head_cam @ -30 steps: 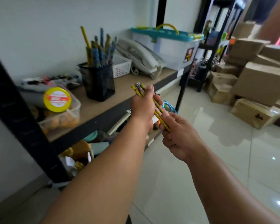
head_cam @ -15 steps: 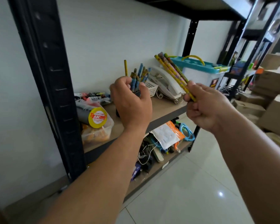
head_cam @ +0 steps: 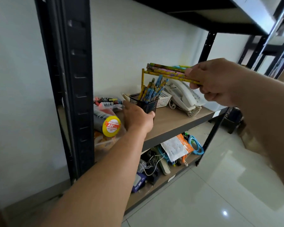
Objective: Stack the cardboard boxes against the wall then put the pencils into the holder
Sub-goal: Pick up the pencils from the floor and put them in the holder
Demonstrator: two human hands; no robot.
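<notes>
Pencils (head_cam: pixel 167 73), a small bunch, are pinched in the curled fingers of the right hand (head_cam: pixel 215 82) and held nearly level, above the holder (head_cam: pixel 145 104) and a bit to its right. The holder is gripped from the near side by the left hand (head_cam: pixel 138 119), with thumb and fingers wrapped round its mesh wall. Its base is hidden by that hand, so contact with the shelf (head_cam: pixel 175 119) can't be told. It's stuffed with other pencils (head_cam: pixel 152 90), leaned every which way. A white basket (head_cam: pixel 164 99) is seen just behind it, with a phone (head_cam: pixel 184 95) beside that. A yellow-lidded tube (head_cam: pixel 111 126) is laid on its side, left of the left hand.
</notes>
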